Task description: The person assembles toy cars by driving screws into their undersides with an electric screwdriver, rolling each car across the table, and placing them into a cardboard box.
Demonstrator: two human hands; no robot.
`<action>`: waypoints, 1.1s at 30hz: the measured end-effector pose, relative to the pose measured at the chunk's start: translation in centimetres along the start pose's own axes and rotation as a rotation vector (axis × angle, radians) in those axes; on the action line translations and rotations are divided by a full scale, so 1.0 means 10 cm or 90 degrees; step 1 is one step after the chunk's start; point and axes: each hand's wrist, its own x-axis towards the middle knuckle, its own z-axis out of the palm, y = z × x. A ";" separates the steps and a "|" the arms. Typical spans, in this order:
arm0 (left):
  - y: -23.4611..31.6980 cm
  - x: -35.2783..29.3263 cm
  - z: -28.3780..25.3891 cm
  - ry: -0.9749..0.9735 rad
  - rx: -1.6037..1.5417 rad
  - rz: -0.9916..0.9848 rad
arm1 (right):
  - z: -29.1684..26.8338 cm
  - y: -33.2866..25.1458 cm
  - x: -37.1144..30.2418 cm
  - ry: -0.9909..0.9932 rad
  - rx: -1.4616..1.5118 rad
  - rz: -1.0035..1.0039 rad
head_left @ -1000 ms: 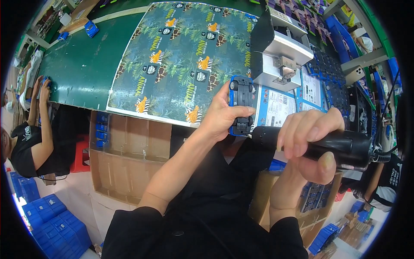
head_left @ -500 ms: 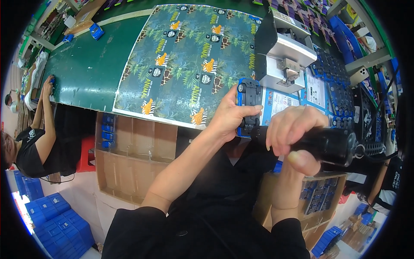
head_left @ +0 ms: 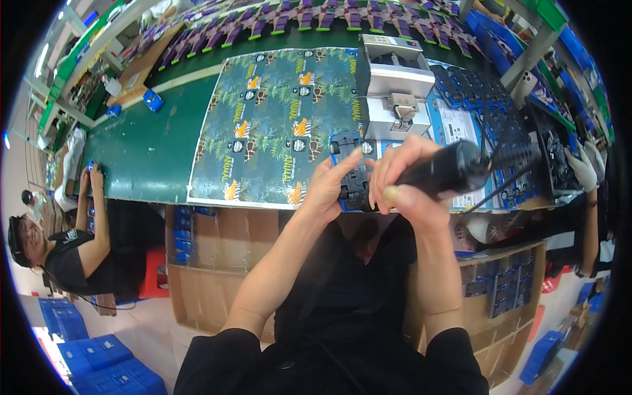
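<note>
The fingers of the left hand [head_left: 324, 187] grip a blue toy car [head_left: 357, 176], dark underside showing, above the near edge of the green worktop [head_left: 148, 151]; those of the right hand [head_left: 416, 187] wrap a black power driver [head_left: 442, 170], both forearms reaching forward. The right hand hides the driver's tip. A patterned sheet [head_left: 273, 141] and a metal device [head_left: 398, 82] occupy the worktop; a co-worker [head_left: 74, 257] is at left.

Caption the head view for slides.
Left hand holds an upturned blue toy car; right hand grips a black corded tool.
</note>
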 end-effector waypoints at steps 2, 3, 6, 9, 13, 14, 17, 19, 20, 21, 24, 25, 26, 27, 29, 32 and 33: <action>0.11 -0.10 0.02 -0.084 -0.110 -0.074 | 0.03 -0.11 0.01 0.009 0.112 0.073; 0.11 -0.16 0.04 -0.071 -0.101 -0.061 | 0.02 -0.11 0.00 0.012 0.118 0.064; -0.03 -0.18 -0.10 -0.153 -0.150 -0.002 | -0.02 -0.16 0.01 0.018 0.171 0.038; -0.16 -0.16 -0.14 -0.146 -0.213 -0.001 | 0.01 -0.15 -0.02 0.024 0.256 0.041; -0.12 -0.20 -0.06 -0.142 -0.236 -0.021 | 0.00 -0.08 -0.08 0.031 0.209 0.053; -0.10 -0.21 -0.03 -0.119 -0.229 -0.025 | -0.01 -0.09 -0.08 0.023 0.150 0.044; -0.11 -0.15 0.00 -0.067 -0.254 -0.068 | -0.06 -0.07 -0.07 -0.047 -0.010 0.018; -0.17 -0.13 -0.02 -0.046 -0.283 -0.092 | -0.10 0.00 -0.05 -0.089 0.032 0.009; -0.17 -0.13 -0.05 -0.040 -0.286 -0.095 | -0.11 0.03 -0.05 -0.134 0.074 -0.005; -0.16 -0.13 -0.08 -0.049 -0.272 -0.102 | -0.13 0.03 -0.08 -0.144 0.080 0.005; -0.13 -0.14 -0.09 -0.065 -0.250 -0.116 | -0.12 0.02 -0.06 -0.173 0.214 -0.022; -0.12 -0.13 -0.09 -0.087 -0.252 -0.111 | -0.14 0.05 -0.07 -0.159 0.283 -0.013; -0.10 -0.12 -0.09 -0.109 -0.254 -0.105 | -0.17 0.07 -0.07 -0.145 0.351 -0.004; -0.11 -0.11 -0.06 -0.103 -0.219 -0.091 | -0.19 0.06 -0.08 -0.133 0.359 0.009; -0.10 -0.10 -0.07 -0.097 -0.217 -0.089 | -0.16 0.09 -0.06 -0.174 0.312 -0.033; -0.08 -0.08 -0.07 -0.072 -0.195 -0.093 | -0.13 0.06 -0.02 -0.240 0.217 -0.084; -0.09 -0.08 -0.07 -0.079 -0.201 -0.092 | -0.12 0.06 -0.03 -0.225 0.227 -0.077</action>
